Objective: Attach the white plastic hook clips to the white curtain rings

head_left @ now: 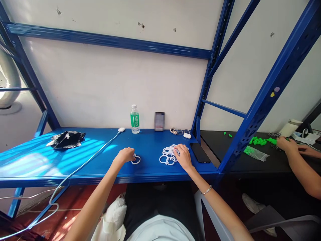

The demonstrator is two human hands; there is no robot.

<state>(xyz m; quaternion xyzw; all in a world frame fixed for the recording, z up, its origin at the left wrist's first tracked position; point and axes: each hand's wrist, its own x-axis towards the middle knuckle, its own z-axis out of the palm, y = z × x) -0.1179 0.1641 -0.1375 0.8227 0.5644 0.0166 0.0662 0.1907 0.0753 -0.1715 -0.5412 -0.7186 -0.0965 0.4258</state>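
White, probably plastic, and thin: a tangled heap of rings [170,154] on the near right of the blue bench [147,140], just left of a dark phone [200,153]. Well apart to the left, near the middle, a lone white ring [136,163], perhaps with a second loop behind.

Against that ring, left hand [126,155] with fingers curled closed, apparently pinching the edge, though fingertips partly hidden by the knuckles. Over the right side of the heap, right hand [183,155] with fingers loosely spread and reaching down among the loops; impossible to tell whether gripping one.

In hand, as a judgement: picking through the heap on the right, with a ring held on the left. Called for next, most likely: a light pinch on a single loop, then a gentle tug, without dragging the whole tangle along.

Far, along the wall: a bottle [135,120] with a green label. Far right, beyond the blue post [263,97]: a co-worker's hand [288,144] beside green pieces [258,141].
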